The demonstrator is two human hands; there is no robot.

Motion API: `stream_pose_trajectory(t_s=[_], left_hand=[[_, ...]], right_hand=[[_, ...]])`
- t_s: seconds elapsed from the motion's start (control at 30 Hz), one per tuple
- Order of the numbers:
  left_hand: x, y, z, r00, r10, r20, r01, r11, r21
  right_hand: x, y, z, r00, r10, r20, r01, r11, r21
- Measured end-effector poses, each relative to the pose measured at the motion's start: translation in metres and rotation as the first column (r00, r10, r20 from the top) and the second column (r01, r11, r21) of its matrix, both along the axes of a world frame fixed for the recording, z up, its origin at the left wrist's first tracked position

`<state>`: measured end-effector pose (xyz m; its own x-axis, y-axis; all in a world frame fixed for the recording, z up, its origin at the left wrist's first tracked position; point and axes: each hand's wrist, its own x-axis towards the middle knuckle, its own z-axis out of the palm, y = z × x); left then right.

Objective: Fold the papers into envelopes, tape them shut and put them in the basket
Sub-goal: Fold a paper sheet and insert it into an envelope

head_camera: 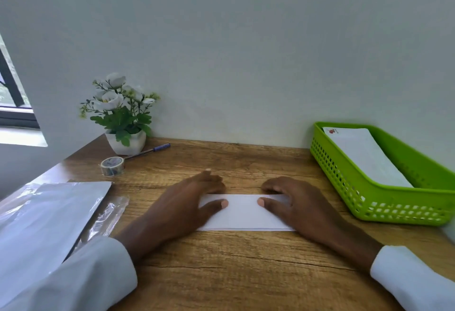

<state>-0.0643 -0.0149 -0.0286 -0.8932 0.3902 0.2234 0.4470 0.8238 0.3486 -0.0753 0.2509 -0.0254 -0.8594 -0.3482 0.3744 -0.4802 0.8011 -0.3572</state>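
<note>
Your left hand (182, 202) flat on paper (242, 212) at table (234, 273) centre, your right hand (293, 202) likewise, fingers straight and pressing, nothing gripped, basket (369, 202) at 3 o'clock, tape (112, 166) at 10 o'clock

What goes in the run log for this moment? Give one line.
step: creasing fold | left hand and right hand press folded paper flat | tape roll untouched | basket holds one envelope

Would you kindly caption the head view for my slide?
Both hands press a folded paper flat on the desk, beside a green basket.
</note>
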Motion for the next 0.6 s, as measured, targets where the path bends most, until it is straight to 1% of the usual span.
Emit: stream_pose_trajectory(t_s=[0.07, 0.13, 0.23, 0.33, 0.4, 0.47, 0.53, 0.57, 0.6], left_hand=[[0.004, 0.006, -0.003, 0.985, -0.118, 0.128, 0.132, 0.985, -0.109], [0.006, 0.009, -0.006, 0.971, -0.147, 0.191, 0.187, 0.960, -0.211], [0.006, 0.011, -0.006, 0.971, -0.129, 0.201, 0.182, 0.945, -0.272], [0.010, 0.013, -0.001, 0.976, -0.096, 0.196, 0.157, 0.932, -0.326], [0.011, 0.019, 0.005, 0.973, -0.072, 0.221, 0.152, 0.915, -0.373], [0.019, 0.016, 0.012, 0.975, -0.031, 0.222, 0.117, 0.915, -0.386], [0.026, 0.010, 0.020, 0.987, -0.022, 0.158, 0.075, 0.937, -0.340], [0.029, 0.007, 0.025, 0.994, -0.026, 0.107, 0.058, 0.951, -0.304], [0.035, -0.002, 0.029, 0.998, -0.013, 0.056, 0.027, 0.964, -0.266]], right_hand=[[0.004, -0.006, -0.004, 0.995, 0.060, 0.075, -0.069, 0.990, 0.125], [0.007, -0.011, -0.008, 0.981, 0.087, 0.174, -0.130, 0.960, 0.249], [0.010, -0.014, -0.008, 0.975, 0.065, 0.210, -0.144, 0.911, 0.386], [0.014, -0.026, -0.006, 0.969, 0.070, 0.239, -0.173, 0.881, 0.441], [0.016, -0.034, -0.002, 0.957, 0.102, 0.271, -0.218, 0.872, 0.439], [0.019, -0.050, 0.009, 0.928, 0.185, 0.323, -0.309, 0.867, 0.391], [0.026, -0.074, 0.025, 0.882, 0.277, 0.382, -0.388, 0.886, 0.254], [0.031, -0.085, 0.034, 0.857, 0.302, 0.419, -0.391, 0.909, 0.145], [0.032, -0.098, 0.040, 0.837, 0.312, 0.450, -0.356, 0.934, 0.014]])
